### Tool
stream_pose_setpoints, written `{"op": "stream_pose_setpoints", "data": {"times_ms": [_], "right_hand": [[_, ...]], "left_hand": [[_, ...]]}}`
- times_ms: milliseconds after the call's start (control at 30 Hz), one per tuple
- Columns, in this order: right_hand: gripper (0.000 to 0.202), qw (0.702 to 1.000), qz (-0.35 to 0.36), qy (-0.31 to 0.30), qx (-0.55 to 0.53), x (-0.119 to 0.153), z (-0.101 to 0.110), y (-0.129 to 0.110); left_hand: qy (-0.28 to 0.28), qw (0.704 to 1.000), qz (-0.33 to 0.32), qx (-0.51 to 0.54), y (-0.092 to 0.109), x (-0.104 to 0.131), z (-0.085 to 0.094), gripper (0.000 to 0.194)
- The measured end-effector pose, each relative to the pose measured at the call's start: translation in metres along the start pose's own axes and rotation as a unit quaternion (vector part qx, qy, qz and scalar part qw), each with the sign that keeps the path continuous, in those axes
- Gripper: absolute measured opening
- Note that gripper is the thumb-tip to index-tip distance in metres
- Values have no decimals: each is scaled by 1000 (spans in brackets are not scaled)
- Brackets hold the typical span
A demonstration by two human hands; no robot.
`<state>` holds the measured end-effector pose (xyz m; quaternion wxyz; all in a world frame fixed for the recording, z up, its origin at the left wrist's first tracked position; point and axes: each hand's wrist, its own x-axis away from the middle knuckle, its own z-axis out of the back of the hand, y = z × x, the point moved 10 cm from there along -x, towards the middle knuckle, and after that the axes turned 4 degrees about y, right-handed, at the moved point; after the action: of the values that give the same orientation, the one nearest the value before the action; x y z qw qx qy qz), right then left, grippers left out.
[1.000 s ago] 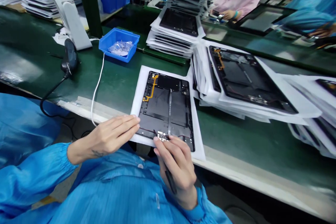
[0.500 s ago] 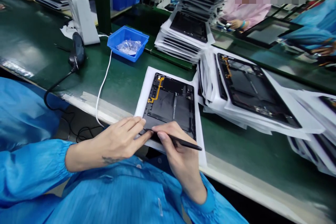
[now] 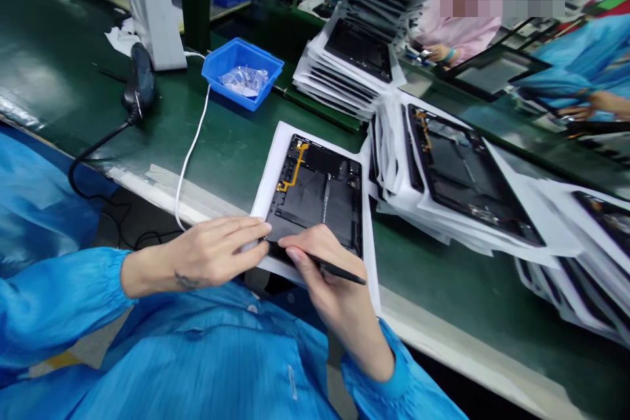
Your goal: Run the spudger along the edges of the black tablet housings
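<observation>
A black tablet back housing (image 3: 315, 203), open side up with an orange flex cable (image 3: 296, 170), lies on a white sheet (image 3: 268, 167) in front of me. My left hand (image 3: 211, 252) rests at the housing's near left corner, fingers stretched out and thumb apart from them. Pinched in my right hand (image 3: 327, 269) are slim black tweezers (image 3: 342, 271), their tip pointing left toward that same corner. Fingers partly cover the near edge, and whatever the tip touches is too small to make out.
Stacked housings with white sheets (image 3: 344, 72) stand behind, and more (image 3: 472, 170) lie to the right. A blue bin (image 3: 241, 75) holds clear plastic bits. Left are a black corded tool (image 3: 139, 82), a white upright device (image 3: 160, 20) and a white cable (image 3: 194, 141). Co-workers sit across the bench.
My left fingertips have shifted slightly left along the corner. The tweezers have moved a little left with my right hand. The housing stays in place while the view shifts slightly.
</observation>
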<state>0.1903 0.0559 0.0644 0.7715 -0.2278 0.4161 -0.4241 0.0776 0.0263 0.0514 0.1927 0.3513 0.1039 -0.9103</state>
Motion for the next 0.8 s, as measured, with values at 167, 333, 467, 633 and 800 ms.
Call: {"op": "stream_pose_setpoints", "data": {"times_ms": [167, 333, 467, 633, 800], "right_hand": [[15, 1000, -11, 8, 12, 9, 13, 4], [17, 997, -47, 30, 52, 25, 37, 13], [16, 997, -33, 27, 72, 28, 35, 8], [18, 994, -9, 55, 98, 30, 37, -1], [17, 973, 82, -34, 212, 38, 15, -21]], "left_hand": [[-6, 999, 9, -33, 0, -1, 0, 30], [-25, 998, -1, -61, 9, -9, 2, 33], [-46, 998, -2, -37, 5, -20, -1, 30], [-80, 997, -5, 7, 2, -34, -16, 29], [-81, 995, -46, -33, 16, -39, -24, 22]]}}
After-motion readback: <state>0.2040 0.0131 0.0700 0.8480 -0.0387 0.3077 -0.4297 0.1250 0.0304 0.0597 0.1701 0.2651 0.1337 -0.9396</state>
